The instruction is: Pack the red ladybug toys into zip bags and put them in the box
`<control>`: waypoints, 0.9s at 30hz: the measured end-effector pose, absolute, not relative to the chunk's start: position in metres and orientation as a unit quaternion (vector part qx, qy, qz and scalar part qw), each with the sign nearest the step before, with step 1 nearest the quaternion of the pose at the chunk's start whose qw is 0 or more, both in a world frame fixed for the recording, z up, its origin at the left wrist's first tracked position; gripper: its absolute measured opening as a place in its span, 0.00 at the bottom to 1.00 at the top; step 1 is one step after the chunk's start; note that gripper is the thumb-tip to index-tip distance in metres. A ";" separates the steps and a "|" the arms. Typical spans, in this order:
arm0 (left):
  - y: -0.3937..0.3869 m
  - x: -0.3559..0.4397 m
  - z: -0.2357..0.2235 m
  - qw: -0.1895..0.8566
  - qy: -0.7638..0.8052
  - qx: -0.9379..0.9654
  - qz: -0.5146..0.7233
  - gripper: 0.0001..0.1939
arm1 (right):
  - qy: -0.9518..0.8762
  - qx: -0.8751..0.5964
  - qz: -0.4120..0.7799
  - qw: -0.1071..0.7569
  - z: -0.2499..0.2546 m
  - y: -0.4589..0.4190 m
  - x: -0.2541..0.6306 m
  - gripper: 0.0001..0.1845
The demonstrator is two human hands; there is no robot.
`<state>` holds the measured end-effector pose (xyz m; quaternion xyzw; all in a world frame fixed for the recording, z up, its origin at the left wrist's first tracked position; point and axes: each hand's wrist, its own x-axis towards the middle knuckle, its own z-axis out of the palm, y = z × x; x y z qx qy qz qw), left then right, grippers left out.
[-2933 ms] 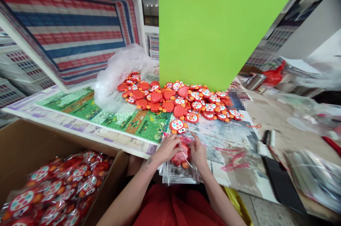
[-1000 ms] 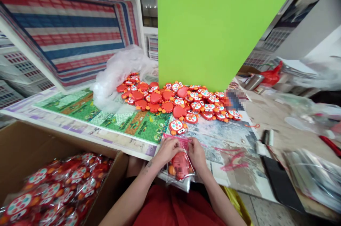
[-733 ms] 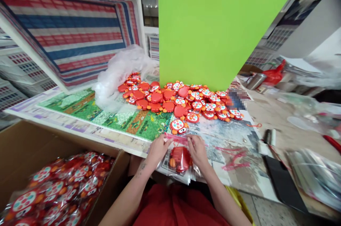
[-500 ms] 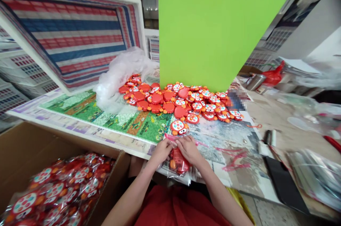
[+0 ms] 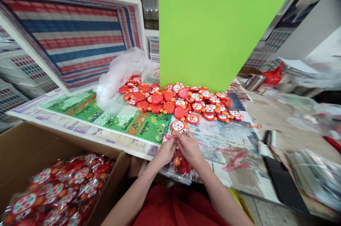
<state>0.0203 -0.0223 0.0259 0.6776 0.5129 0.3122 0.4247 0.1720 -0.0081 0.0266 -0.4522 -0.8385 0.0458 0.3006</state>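
My left hand (image 5: 166, 152) and my right hand (image 5: 189, 146) meet at the table's near edge, both pinched on the pink top strip of a clear plastic bag (image 5: 178, 169). Inside the bag is a red crab toy (image 5: 180, 162), partly hidden by my fingers. The bag rests on a stack of empty clear bags. Just beyond my fingers lies a single loose crab toy (image 5: 178, 126), and behind it a pile of red crab toys (image 5: 178, 101) spreads across the table.
A cardboard box (image 5: 32, 148) at lower left holds several bagged crab toys (image 5: 55, 190). A green board (image 5: 213, 37) stands behind the pile, with crumpled clear plastic (image 5: 119, 73) to its left. A black case (image 5: 282, 183) and more bags (image 5: 317, 176) lie at right.
The crab toy has gone down into the bag. My hands, first apart along the bag's top strip, have come together at its left end.
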 end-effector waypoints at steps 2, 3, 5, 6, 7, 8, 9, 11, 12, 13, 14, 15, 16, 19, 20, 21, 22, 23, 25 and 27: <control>-0.023 0.021 0.032 0.389 0.518 0.707 0.282 0.17 | -0.841 -0.447 0.040 0.302 0.027 -0.008 0.173 0.23; -0.023 0.022 0.034 0.380 0.516 0.719 0.270 0.17 | -0.839 -0.449 0.043 0.304 0.027 -0.008 0.172 0.23; -0.023 0.023 0.036 0.373 0.504 0.734 0.262 0.18 | -0.827 -0.463 0.060 0.314 0.028 -0.007 0.171 0.23; -0.024 0.023 0.036 0.375 0.495 0.737 0.265 0.18 | -0.815 -0.474 0.072 0.325 0.027 -0.006 0.171 0.22; -0.024 0.024 0.035 0.379 0.486 0.739 0.272 0.18 | -0.801 -0.485 0.086 0.340 0.026 -0.004 0.172 0.21; -0.024 0.024 0.034 0.385 0.478 0.738 0.280 0.18 | -0.783 -0.497 0.099 0.360 0.024 -0.002 0.174 0.20; -0.024 0.024 0.032 0.393 0.472 0.735 0.288 0.18 | -0.764 -0.509 0.110 0.379 0.021 0.001 0.180 0.18; -0.023 0.022 0.025 0.410 0.471 0.721 0.300 0.17 | -0.726 -0.543 0.118 0.405 0.013 0.006 0.202 0.13; -0.022 0.020 0.021 0.417 0.477 0.712 0.304 0.16 | -0.707 -0.568 0.114 0.406 0.007 0.009 0.219 0.11; -0.021 0.018 0.016 0.421 0.486 0.701 0.307 0.16 | -0.688 -0.601 0.106 0.394 0.001 0.010 0.239 0.10; -0.020 0.017 0.011 0.426 0.495 0.691 0.312 0.15 | -0.665 -0.643 0.090 0.369 -0.006 0.010 0.262 0.10; -0.019 0.015 0.007 0.431 0.502 0.679 0.318 0.14 | -0.638 -0.690 0.072 0.334 -0.012 0.008 0.286 0.10; -0.018 0.013 0.002 0.440 0.506 0.667 0.325 0.13 | -0.605 -0.738 0.053 0.294 -0.019 0.005 0.310 0.11; -0.013 0.012 -0.010 0.484 0.509 0.626 0.339 0.12 | -0.543 -0.815 -0.002 0.202 -0.031 -0.011 0.368 0.15; -0.012 0.012 -0.012 0.499 0.509 0.613 0.341 0.12 | -0.543 -0.818 -0.020 0.192 -0.031 -0.016 0.379 0.16; -0.011 0.013 -0.014 0.511 0.509 0.604 0.340 0.13 | -0.548 -0.813 -0.040 0.194 -0.030 -0.021 0.386 0.17; -0.010 0.014 -0.015 0.521 0.507 0.596 0.340 0.14 | -0.553 -0.804 -0.061 0.210 -0.027 -0.024 0.389 0.18; -0.010 0.015 -0.015 0.532 0.505 0.588 0.342 0.14 | -0.556 -0.794 -0.078 0.235 -0.022 -0.025 0.386 0.19; -0.011 0.018 -0.014 0.558 0.496 0.562 0.355 0.15 | -0.563 -0.768 -0.069 0.296 -0.013 -0.025 0.370 0.21; -0.015 0.020 -0.010 0.595 0.485 0.523 0.370 0.17 | -0.586 -0.734 0.030 0.342 -0.005 -0.021 0.342 0.21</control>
